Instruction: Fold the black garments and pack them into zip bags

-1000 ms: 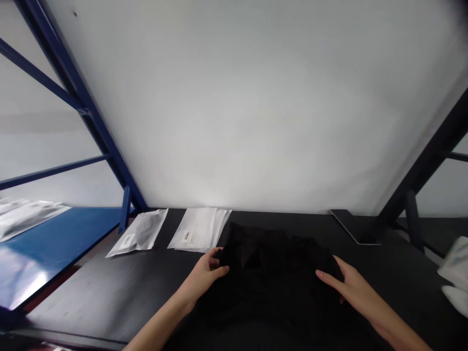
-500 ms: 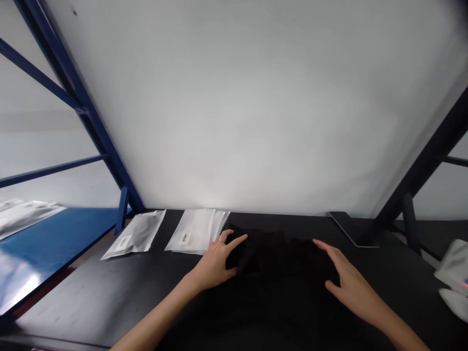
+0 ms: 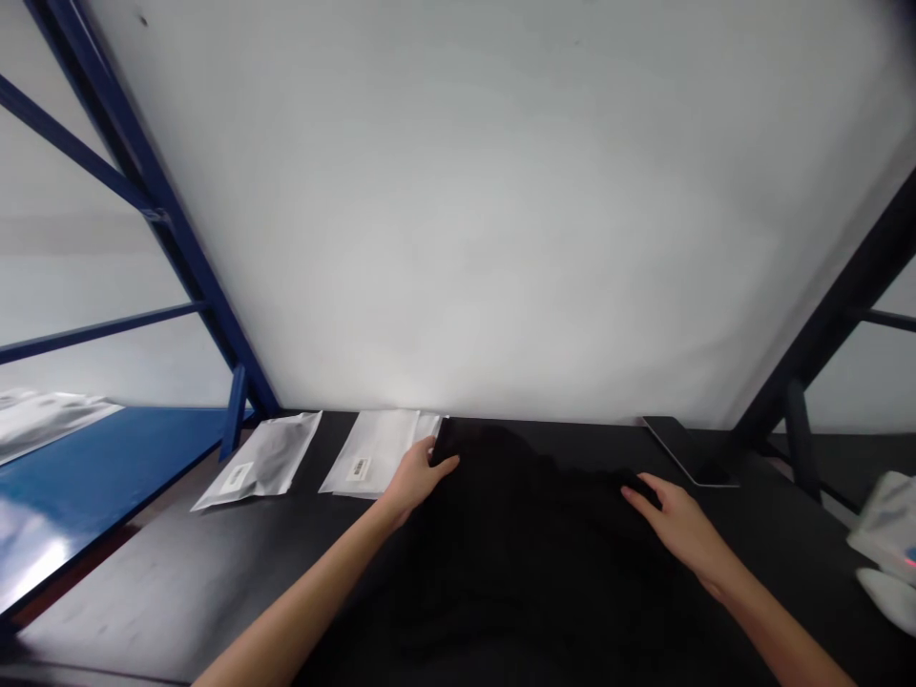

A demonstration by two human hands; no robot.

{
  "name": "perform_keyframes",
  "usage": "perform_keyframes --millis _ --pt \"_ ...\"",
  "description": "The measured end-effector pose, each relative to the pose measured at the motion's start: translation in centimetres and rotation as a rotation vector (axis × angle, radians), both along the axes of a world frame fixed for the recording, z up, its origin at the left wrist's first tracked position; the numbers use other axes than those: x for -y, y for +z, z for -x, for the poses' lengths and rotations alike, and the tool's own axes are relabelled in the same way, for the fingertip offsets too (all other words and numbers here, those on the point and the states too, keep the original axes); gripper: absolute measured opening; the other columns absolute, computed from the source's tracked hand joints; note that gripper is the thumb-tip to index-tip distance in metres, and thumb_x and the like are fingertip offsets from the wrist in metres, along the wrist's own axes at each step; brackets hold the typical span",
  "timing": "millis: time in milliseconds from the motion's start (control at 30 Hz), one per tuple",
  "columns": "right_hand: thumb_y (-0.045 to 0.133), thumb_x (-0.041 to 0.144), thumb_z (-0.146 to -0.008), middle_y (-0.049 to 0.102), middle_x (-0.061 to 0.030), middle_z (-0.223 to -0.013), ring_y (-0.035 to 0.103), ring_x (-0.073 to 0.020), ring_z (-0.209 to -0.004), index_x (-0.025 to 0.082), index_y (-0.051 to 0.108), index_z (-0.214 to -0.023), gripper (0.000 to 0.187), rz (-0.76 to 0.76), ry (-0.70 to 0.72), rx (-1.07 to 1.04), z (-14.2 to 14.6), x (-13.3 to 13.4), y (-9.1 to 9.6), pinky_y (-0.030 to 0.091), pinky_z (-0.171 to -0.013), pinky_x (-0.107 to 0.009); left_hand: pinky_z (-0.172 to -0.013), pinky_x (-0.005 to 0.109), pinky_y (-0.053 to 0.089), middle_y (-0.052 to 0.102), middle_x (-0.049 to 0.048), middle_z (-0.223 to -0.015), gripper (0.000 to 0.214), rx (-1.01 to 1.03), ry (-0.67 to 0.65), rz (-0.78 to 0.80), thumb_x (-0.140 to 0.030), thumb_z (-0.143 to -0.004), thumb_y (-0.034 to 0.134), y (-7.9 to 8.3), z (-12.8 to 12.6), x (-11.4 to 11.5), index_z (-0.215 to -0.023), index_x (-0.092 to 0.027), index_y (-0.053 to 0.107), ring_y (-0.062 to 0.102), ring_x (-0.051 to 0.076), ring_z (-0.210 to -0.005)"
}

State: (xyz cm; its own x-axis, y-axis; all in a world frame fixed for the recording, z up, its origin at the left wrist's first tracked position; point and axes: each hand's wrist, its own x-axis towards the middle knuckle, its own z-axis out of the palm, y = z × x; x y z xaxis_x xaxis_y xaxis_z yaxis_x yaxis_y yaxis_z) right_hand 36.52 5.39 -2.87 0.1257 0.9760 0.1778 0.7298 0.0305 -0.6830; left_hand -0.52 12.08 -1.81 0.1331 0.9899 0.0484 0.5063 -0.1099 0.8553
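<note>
A black garment [image 3: 530, 515] lies spread on the black table [image 3: 178, 582] in front of me. My left hand [image 3: 417, 474] is at the garment's far left corner, with thumb and fingers closed on the edge of the cloth. My right hand [image 3: 676, 523] rests on the garment's far right part, fingers stretched forward and slightly apart, holding nothing. Black cloth on a black top makes the garment's near outline hard to trace.
Two white plastic bags with labels, one [image 3: 261, 461] and a small stack [image 3: 372, 450], lie at the table's back left. A dark flat device [image 3: 688, 449] lies at the back right. Blue shelf posts [image 3: 178, 258] and a blue shelf [image 3: 93, 458] stand left; white packets [image 3: 887, 539] right.
Both hands have moved away from me toward the wall. The left went from the cloth's left side to its far corner, and the garment's far edge now lies farther back.
</note>
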Motion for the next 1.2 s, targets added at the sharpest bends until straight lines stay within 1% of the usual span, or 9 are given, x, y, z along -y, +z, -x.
perform_keyframes --millis 133,233,467,633,800,900,1000,1100,1200 --pt "0.056 0.06 -0.075 0.082 -0.0085 -0.085 0.077 -0.0359 -0.087 0.026 0.071 -0.072 0.037 0.079 0.019 -0.041 -0.1 -0.3 -0.6 0.058 -0.076 -0.041 -0.077 0.036 0.058 0.07 0.0018 -0.094 0.019 0.012 0.104 0.131 -0.033 -0.099 0.069 -1.2 -0.1 -0.6 -0.104 -0.016 0.066 0.069 0.018 -0.081" --pt "0.056 0.064 -0.075 0.082 -0.0076 -0.088 0.077 -0.0353 -0.09 0.026 0.072 -0.075 0.041 0.102 0.013 -0.069 -0.1 -0.2 -0.5 0.058 -0.077 -0.041 -0.079 0.035 0.056 0.069 0.0003 -0.087 0.022 0.052 0.104 0.172 -0.034 -0.094 0.074 -1.2 0.2 -0.2 -0.106 -0.017 0.067 0.07 0.021 -0.083" --pt "0.062 0.077 -0.069 0.079 -0.0105 -0.118 0.072 -0.0393 -0.114 0.026 0.073 -0.111 0.066 0.171 -0.065 -0.135 -0.5 1.5 -0.4 0.058 -0.095 -0.046 -0.075 0.036 0.054 0.068 -0.0027 -0.074 0.065 0.141 0.019 0.243 -0.042 -0.071 0.081 -0.8 1.7 3.4 -0.128 -0.017 0.061 0.072 0.027 -0.081" --pt "0.071 0.078 -0.068 0.076 -0.0115 -0.128 0.07 -0.0363 -0.121 0.028 0.06 -0.133 0.083 0.216 -0.005 -0.25 -0.7 4.4 -1.1 0.059 -0.099 -0.043 -0.091 0.041 0.055 0.076 0.0035 -0.097 0.094 0.275 -0.061 0.272 -0.038 -0.068 0.082 -0.6 2.3 6.7 -0.152 -0.023 0.043 0.074 0.03 -0.099" --pt "0.075 0.073 -0.07 0.071 -0.0149 -0.135 0.067 -0.0364 -0.126 0.027 0.048 -0.142 0.089 0.194 0.032 -0.357 -0.1 5.6 -0.1 0.056 -0.105 -0.047 -0.109 0.041 0.047 0.07 0.0112 -0.13 0.081 0.423 0.093 0.281 -0.04 -0.069 0.088 0.2 2.1 8.1 -0.143 -0.03 0.057 0.054 0.033 -0.139" --pt "0.075 0.071 -0.071 0.07 -0.0145 -0.136 0.06 -0.0363 -0.136 0.028 0.049 -0.143 0.088 0.175 -0.046 -0.454 0.2 5.8 1.2 0.057 -0.103 -0.044 -0.099 0.039 0.054 0.06 0.0141 -0.144 0.075 0.497 0.158 0.366 -0.045 -0.069 0.088 0.2 2.1 7.9 -0.137 -0.028 0.062 0.061 0.034 -0.131" --pt "0.077 0.066 -0.069 0.07 -0.0125 -0.136 0.059 -0.0368 -0.136 0.029 0.057 -0.138 0.08 0.199 -0.071 -0.462 -0.2 5.8 1.3 0.058 -0.101 -0.042 -0.09 0.037 0.058 0.062 0.0144 -0.139 0.069 0.439 0.135 0.39 -0.046 -0.067 0.086 -0.4 2.6 7.5 -0.13 -0.023 0.068 0.07 0.031 -0.113" --pt "0.074 0.062 -0.066 0.075 -0.0104 -0.126 0.069 -0.0381 -0.122 0.029 0.069 -0.122 0.066 0.222 -0.007 -0.251 -1.0 5.7 0.0 0.059 -0.098 -0.047 -0.097 0.042 0.056 0.068 0.0103 -0.118 0.059 0.325 0.14 0.319 -0.038 -0.062 0.085 -1.1 3.2 7.4 -0.118 -0.021 0.075 0.07 0.032 -0.109" --pt "0.065 0.069 -0.071 0.075 -0.0123 -0.124 0.072 -0.0386 -0.112 0.028 0.074 -0.115 0.061 0.07 -0.041 0.038 -1.1 5.9 -1.2 0.06 -0.096 -0.053 -0.107 0.049 0.05 0.068 0.0086 -0.116 0.055 0.197 0.153 0.174 -0.031 -0.064 0.082 -1.4 3.5 7.8 -0.117 -0.023 0.075 0.065 0.036 -0.116"
